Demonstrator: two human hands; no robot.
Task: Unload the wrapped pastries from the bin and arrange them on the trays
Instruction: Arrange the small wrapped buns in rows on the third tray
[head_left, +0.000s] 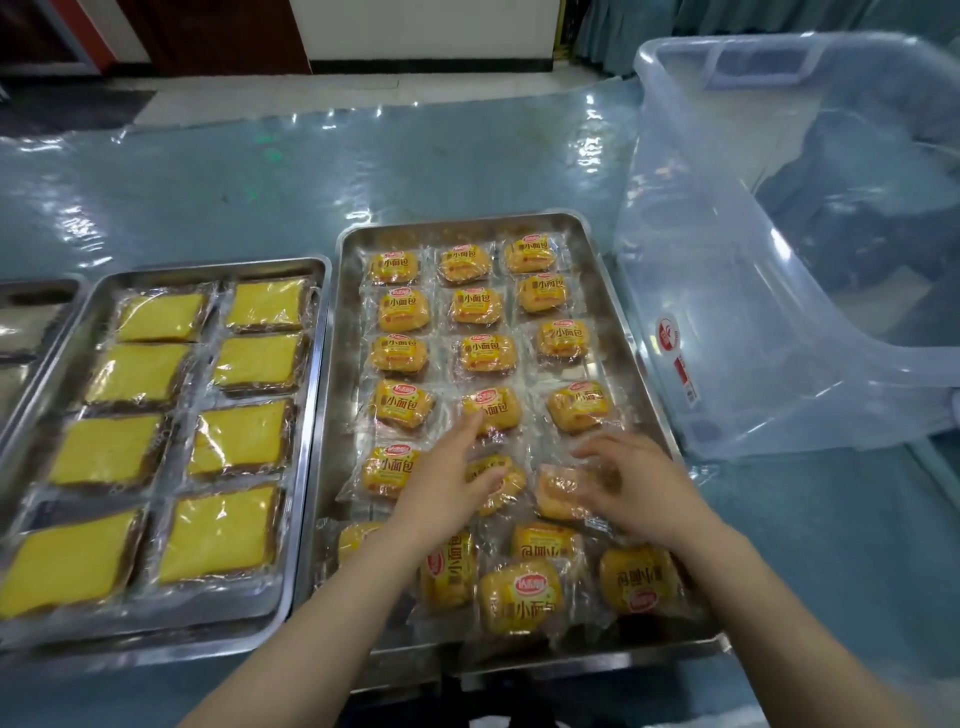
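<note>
Here both hands lie flat, fingers loose: right hand (631, 480) nearer the upside-down bun (561, 491), just left of its fingers, left hand (451, 475) on the middle column of the tray (623, 332).

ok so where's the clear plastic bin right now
In the head view the clear plastic bin sits tilted on the table at the far right, right beside the tray of small wrapped buns.

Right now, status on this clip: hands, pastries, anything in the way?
Left hand open, fingertips on a wrapped bun. Right hand open over another. Near rows of buns jumbled. Bin looks empty. Nothing blocking.
</note>
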